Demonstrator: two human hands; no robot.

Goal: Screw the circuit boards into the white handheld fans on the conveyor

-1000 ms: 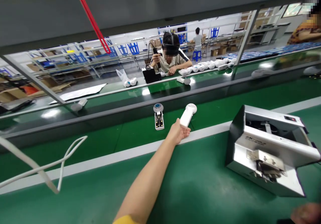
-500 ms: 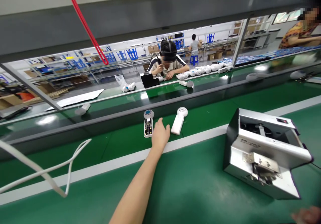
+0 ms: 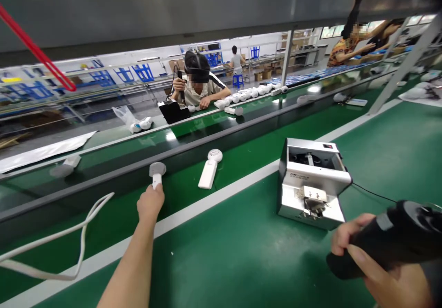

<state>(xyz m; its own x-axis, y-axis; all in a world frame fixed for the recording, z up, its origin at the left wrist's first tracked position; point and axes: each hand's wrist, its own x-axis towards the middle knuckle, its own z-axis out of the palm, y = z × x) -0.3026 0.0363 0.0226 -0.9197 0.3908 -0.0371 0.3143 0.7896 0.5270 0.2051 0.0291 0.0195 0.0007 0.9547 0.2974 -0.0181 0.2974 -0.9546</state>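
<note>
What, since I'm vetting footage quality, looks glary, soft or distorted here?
Head view: lamp glare spots the far belt; head view, near corner: the right hand and its black tool look soft; head view, centre: the left hand gripping the grey-headed device is sharp; the right-edge post leans, likely lens distortion.

Left hand (image 3: 150, 205) hides the lower handle of the round-headed device (image 3: 157, 171). Black tool (image 3: 397, 234) and right hand (image 3: 383, 280) are cut off at the picture's lower right corner.
</note>
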